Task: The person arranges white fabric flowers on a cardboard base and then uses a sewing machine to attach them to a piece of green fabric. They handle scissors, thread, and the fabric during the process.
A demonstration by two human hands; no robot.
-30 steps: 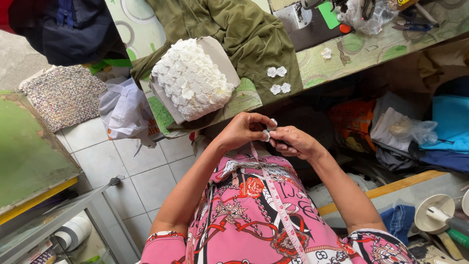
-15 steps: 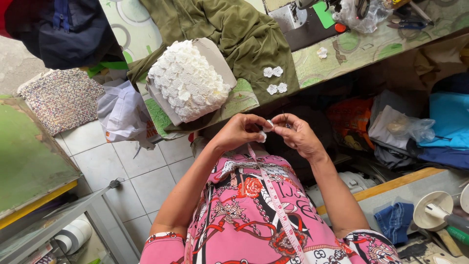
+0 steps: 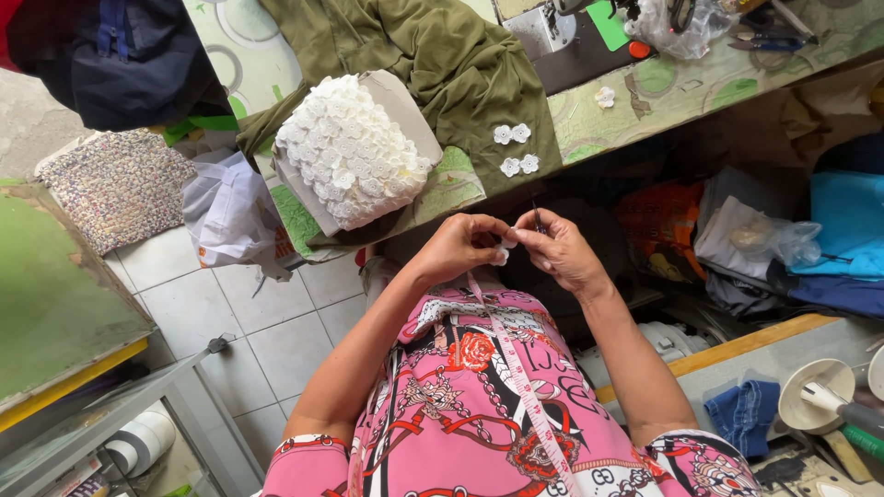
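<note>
Head view: both hands pinch one white lace flower [image 3: 502, 250].
Left hand [image 3: 460, 247], right hand [image 3: 557, 250] closed on it; possibly a needle; four flowers [image 3: 515, 149] lie on green cloth [image 3: 442, 64].

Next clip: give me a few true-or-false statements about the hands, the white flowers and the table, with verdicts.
1. Both hands meet over a small white flower piece. True.
2. The left hand rests on the olive green cloth. False: it is raised in front of the person, clear of the table.
3. Four small white flowers lie together on the green cloth. True.
4. The bundle of white flower trim is in the person's lap. False: it lies on the table.
5. The right hand holds scissors. False: its fingers pinch something thin at the flower piece.
</note>
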